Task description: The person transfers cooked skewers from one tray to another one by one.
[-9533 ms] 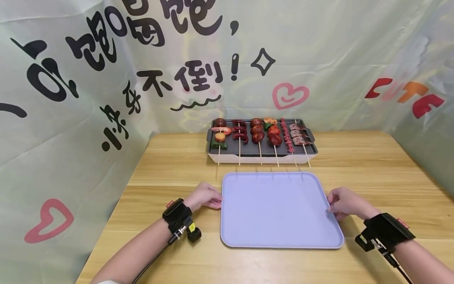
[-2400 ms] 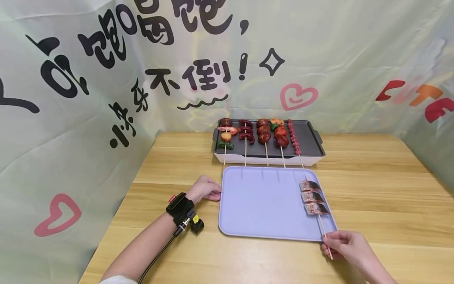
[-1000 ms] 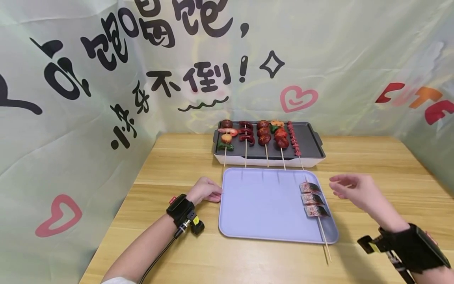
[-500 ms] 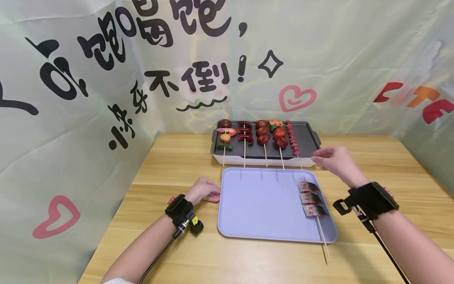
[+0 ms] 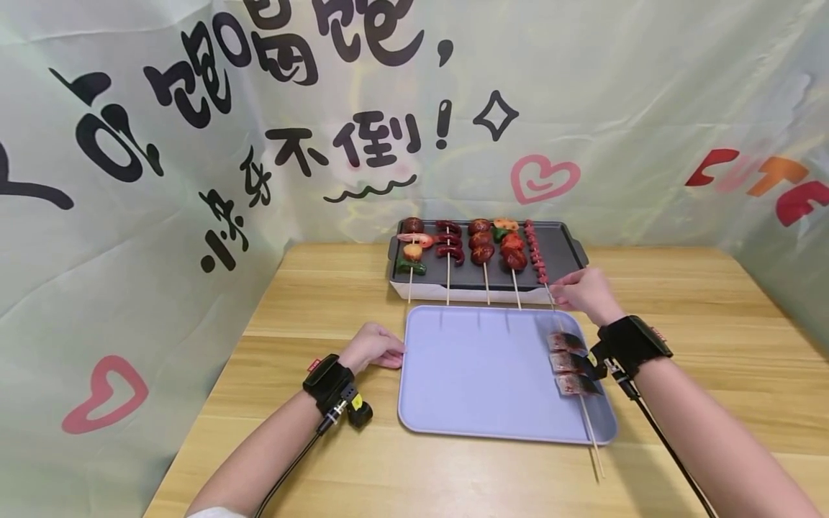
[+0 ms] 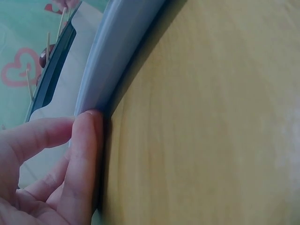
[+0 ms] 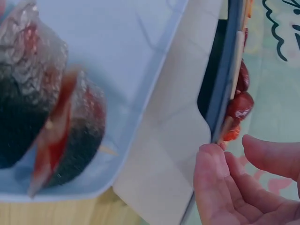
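My left hand (image 5: 376,347) pinches the left rim of the lilac tray (image 5: 479,374); the left wrist view shows its thumb and fingers at that edge. Across the tray's right side lies a fish skewer (image 5: 570,363), three silvery-dark pieces on a stick that sticks out over the front rim. My right hand (image 5: 585,293) is at the front right corner of the grill pan (image 5: 565,252), fingertips right at the stick of a skewer of small pink pieces (image 5: 535,252). In the right wrist view, thumb (image 7: 272,157) and forefinger stand apart, with the stick mostly hidden.
On the dark pan, left of the pink skewer, lie a mixed skewer with a shrimp (image 5: 414,239), a dark-red curled skewer (image 5: 449,241), a mushroom skewer (image 5: 481,241) and a mixed vegetable skewer (image 5: 512,248). Their sticks overhang the pan's front. A printed cloth (image 5: 388,86) stands behind the table.
The fish skewer has gone from the pan to the tray, and the right hand has let go of it. That hand has since moved back and left to the pink skewer's stick. The left hand stays.
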`<state>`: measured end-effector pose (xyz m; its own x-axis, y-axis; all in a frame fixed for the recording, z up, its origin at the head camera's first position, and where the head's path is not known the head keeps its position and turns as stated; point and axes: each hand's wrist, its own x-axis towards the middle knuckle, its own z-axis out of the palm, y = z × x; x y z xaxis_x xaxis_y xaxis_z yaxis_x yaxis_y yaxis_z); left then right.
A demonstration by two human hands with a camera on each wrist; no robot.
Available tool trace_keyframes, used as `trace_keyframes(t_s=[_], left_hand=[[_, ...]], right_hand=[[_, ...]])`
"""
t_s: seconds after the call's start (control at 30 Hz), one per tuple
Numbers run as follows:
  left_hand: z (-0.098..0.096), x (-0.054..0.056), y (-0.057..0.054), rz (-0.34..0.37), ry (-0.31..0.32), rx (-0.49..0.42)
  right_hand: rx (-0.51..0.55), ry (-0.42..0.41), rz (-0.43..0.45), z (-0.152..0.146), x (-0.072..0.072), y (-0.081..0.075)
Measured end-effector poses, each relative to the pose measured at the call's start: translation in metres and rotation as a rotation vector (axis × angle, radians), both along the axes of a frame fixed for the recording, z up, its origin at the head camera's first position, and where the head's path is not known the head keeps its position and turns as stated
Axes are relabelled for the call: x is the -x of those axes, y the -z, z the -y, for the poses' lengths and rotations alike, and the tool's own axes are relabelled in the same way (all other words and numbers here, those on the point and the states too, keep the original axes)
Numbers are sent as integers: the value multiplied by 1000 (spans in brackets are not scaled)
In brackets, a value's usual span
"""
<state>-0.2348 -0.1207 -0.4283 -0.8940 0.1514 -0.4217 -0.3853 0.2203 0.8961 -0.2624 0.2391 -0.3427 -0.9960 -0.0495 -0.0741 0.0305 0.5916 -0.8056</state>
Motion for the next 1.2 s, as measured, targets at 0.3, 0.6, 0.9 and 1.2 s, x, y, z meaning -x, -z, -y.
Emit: trace_keyframes(t_s=[0.3, 0.6, 0.9, 1.2], left_hand=[[0, -1, 0, -11, -1, 2], [-1, -1, -1, -13, -4, 7], [0, -2, 0, -11, -7, 5], [0, -1, 0, -5, -6, 10]], right_hand=[[66, 28, 25, 7, 1, 13], [238, 28, 92, 8, 4, 16], [233, 37, 114, 9, 5, 16], [251, 13, 144, 6, 3, 11]])
